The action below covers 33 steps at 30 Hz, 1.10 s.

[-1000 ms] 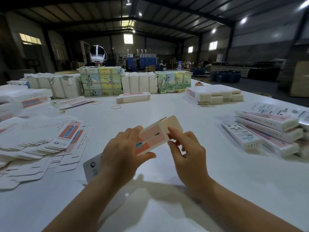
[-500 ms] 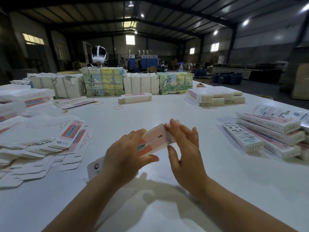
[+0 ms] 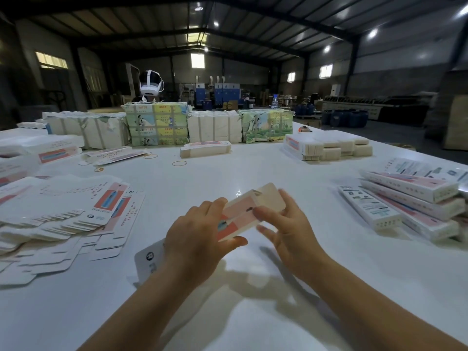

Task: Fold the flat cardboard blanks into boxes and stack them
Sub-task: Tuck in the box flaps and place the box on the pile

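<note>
Above the white table (image 3: pixel 253 173), straight ahead of the person, both forearms reach in and meet at a half-folded carton (image 3: pixel 240 216) held clear of the surface. The left hand (image 3: pixel 197 236) grips the carton's near part, its thumb curled under the lower edge and its fingers wrapped over the top edge. The right hand (image 3: pixel 288 229) pinches the far end, thumb lying across the pink printed face and fingers curled behind the plain end flap (image 3: pixel 272 198).

Half a second ago the right hand lay flatter over that end and hid the flap; now the flap stands out again past the fingertips, and the hand has turned so its thumb is in front. The left hand's grip has stayed the same.

The carton slants up from the left hand to the right, its near end sticking out below the left wrist. To the left of the left hand lies a fanned heap of flat blanks (image 3: pixel 63 219). To the right of the right hand, well apart, finished boxes (image 3: pixel 415 201) lie stacked side by side.
</note>
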Each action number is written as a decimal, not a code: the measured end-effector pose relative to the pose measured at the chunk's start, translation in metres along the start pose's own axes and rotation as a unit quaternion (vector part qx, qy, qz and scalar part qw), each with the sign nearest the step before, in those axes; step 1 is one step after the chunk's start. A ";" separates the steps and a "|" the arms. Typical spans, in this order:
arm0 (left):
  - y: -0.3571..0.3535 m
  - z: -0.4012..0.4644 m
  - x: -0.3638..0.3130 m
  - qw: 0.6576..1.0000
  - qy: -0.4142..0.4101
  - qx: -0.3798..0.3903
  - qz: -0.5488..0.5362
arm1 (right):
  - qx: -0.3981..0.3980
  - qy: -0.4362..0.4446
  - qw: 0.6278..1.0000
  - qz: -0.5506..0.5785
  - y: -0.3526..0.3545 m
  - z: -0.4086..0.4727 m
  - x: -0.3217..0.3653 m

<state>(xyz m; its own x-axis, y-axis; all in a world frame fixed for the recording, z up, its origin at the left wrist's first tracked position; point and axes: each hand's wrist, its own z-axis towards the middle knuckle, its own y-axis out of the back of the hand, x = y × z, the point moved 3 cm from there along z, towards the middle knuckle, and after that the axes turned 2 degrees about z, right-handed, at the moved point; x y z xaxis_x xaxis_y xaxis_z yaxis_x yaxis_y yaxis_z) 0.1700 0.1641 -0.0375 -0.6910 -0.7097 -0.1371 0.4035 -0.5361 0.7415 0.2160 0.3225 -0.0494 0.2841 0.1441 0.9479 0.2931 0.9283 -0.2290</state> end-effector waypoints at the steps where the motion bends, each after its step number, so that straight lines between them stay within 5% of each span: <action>1: -0.001 0.000 -0.002 1.000 -0.006 0.007 0.015 | 0.013 -0.010 1.000 0.014 0.000 0.002 -0.004; 4: -0.002 0.000 -0.010 0.997 -0.025 0.012 0.073 | -0.035 0.080 0.983 -0.159 -0.003 -0.001 -0.009; 7: -0.004 0.000 -0.016 0.994 -0.042 -0.020 0.100 | -0.038 0.180 0.922 -0.340 -0.012 -0.012 -0.007; 11: -0.002 -0.001 -0.018 0.995 -0.041 -0.036 0.085 | -0.048 0.255 0.874 -0.411 -0.016 -0.020 -0.002; 14: 0.000 -0.002 -0.017 0.996 -0.037 -0.039 0.077 | -0.055 0.277 0.871 -0.402 -0.017 -0.023 0.001; 16: 0.002 -0.002 -0.016 0.996 -0.032 -0.036 0.078 | -0.057 0.248 0.902 -0.348 -0.017 -0.022 0.004; 19: 0.002 0.000 -0.013 0.996 -0.022 -0.025 0.086 | -0.007 0.122 0.987 -0.103 -0.014 -0.013 0.008; 21: 0.001 0.001 -0.011 0.995 -0.025 -0.021 0.092 | 0.010 0.070 0.997 -0.021 -0.010 -0.007 0.008; 28: -0.003 0.002 -0.011 0.991 -0.046 -0.046 0.114 | -0.023 0.148 0.980 -0.133 -0.007 -0.009 0.011; 33: -0.004 0.001 -0.012 0.991 -0.047 -0.069 0.107 | -0.004 0.143 0.986 -0.087 -0.012 -0.015 0.018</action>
<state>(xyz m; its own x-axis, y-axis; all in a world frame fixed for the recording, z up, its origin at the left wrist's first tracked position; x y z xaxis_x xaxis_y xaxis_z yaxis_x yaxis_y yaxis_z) 0.1761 0.1750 -0.0378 -0.6304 -0.7720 0.0806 0.6212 -0.4395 0.6487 0.2313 0.3089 -0.0326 0.4741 -0.1213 0.8721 0.3664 0.9278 -0.0702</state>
